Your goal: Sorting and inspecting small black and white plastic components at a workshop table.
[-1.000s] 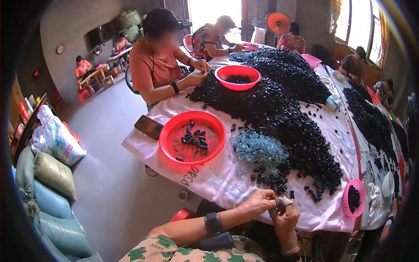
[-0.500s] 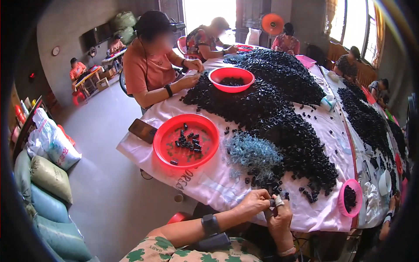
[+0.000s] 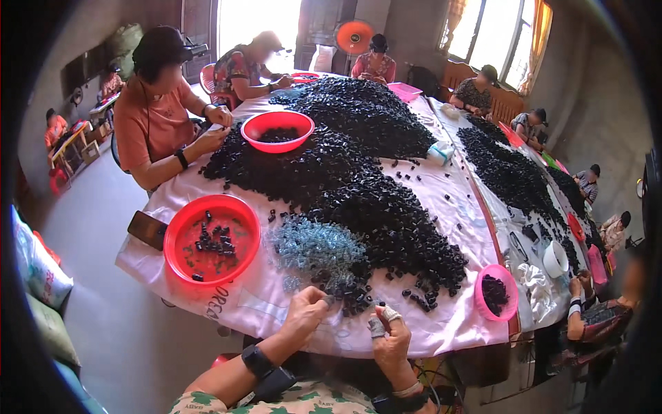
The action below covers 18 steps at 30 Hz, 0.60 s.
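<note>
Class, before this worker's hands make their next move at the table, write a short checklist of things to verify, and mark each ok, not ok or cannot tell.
1. Left hand reaches the grey-blue springs pile: ok, fingers at its near edge.
2. Right hand has its taped fingertips on: ok.
3. Small part gripped in the right hand: cannot tell, too small.
4. Loose black parts within reach: ok, a few lie by both hands.
5. Red basin has room: ok, thinly filled.
6. Pink bowl within reach on the right: ok.
</note>
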Available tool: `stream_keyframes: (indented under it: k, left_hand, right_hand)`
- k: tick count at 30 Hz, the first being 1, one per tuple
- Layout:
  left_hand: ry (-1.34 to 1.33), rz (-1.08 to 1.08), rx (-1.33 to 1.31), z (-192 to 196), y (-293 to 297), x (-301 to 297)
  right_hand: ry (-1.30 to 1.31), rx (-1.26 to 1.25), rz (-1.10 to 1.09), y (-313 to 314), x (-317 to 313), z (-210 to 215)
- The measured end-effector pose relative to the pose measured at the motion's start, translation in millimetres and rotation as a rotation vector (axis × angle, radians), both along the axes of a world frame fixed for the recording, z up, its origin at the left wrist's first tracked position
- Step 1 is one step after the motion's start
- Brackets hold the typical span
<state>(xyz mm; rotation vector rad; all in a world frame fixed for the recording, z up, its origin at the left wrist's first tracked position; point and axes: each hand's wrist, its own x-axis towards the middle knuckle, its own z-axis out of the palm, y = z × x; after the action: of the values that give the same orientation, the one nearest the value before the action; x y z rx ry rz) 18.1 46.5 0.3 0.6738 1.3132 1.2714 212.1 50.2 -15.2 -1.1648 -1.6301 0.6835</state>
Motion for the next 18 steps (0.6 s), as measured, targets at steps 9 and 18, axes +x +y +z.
stream_keyframes:
  k: [9, 18]
  left_hand:
    - [-0.08, -0.052, 0.114, -13, -19, -11]
    - [0.186, -0.073, 0.269, -30, -20, -5]
  right_hand:
    - [0.139, -0.15, -0.013, 4, 5, -6]
    - [0.137, -0.122, 0.005, 3, 1, -16]
